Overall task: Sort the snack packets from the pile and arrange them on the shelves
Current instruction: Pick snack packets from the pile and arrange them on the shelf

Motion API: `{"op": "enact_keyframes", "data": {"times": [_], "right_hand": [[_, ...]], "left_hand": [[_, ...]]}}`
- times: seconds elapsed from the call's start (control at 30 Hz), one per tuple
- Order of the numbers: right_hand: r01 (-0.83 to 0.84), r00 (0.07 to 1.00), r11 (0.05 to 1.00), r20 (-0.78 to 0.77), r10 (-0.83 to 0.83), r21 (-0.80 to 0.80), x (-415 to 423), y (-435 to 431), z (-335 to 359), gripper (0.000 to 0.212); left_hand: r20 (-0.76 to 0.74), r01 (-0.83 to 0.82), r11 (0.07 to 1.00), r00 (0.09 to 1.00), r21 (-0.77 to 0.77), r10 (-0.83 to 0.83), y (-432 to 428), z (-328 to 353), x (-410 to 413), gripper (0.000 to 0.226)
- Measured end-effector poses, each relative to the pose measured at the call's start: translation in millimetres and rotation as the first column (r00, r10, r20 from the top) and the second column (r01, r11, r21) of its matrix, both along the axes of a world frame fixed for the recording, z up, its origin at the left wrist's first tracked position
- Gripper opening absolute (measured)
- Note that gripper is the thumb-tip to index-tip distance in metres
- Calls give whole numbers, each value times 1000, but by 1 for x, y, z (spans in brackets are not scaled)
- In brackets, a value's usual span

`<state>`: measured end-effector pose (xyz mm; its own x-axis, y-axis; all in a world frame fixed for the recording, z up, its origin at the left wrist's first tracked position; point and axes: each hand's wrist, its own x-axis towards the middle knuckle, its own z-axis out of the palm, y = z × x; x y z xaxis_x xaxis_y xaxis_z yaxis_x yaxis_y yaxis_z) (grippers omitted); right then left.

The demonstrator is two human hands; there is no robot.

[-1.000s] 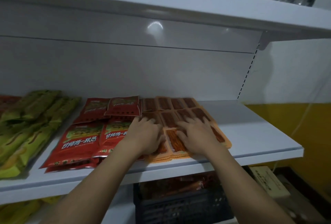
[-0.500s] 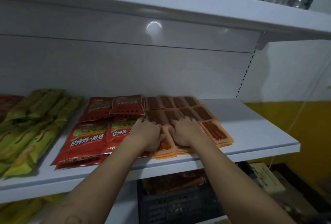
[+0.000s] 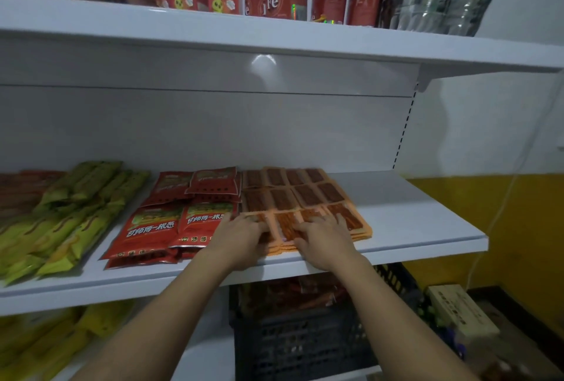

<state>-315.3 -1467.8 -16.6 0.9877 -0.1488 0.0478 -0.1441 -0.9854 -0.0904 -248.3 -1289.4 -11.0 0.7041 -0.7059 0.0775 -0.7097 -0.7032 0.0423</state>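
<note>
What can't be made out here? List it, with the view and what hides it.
1. Front row of orange packets: head view, covered by the left hand and right hand.
2. Whether the left hand pinches a packet or only presses: head view, its knuckles hide the fingertips.
3. Black crate contents: head view, dark, blurred, shelf edge overlaps.
4. Yellow packets below: head view, blurred, cut by the frame's edge.

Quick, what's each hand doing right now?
Left hand: open, fingers resting on the orange packets.
Right hand: open, flat on the same packets.
</note>
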Motion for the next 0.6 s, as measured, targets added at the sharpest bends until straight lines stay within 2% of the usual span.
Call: {"op": "enact_keyframes", "data": {"times": [0.07,0.17,0.33,0.6], "right_hand": [[1,999,1000,46,-1,1,-5,-1,-1,46],[87,978,996,186,-90,22,-12,-13,-2,46],[210,977,978,45,-210,-10,-16,-39,-7,46],[179,979,983,92,-183,47,-23,-45,-14,46]], "left_hand": [[11,-4,1000,1000,-15,4,1,-2,0,44],[3,-14,1000,1000,-28,14,4,-3,-5,47],[33,-18,999,999,-44,19,6,-7,-8,46],[112,-16,999,994,-42,21,4,-14,-4,43]]}}
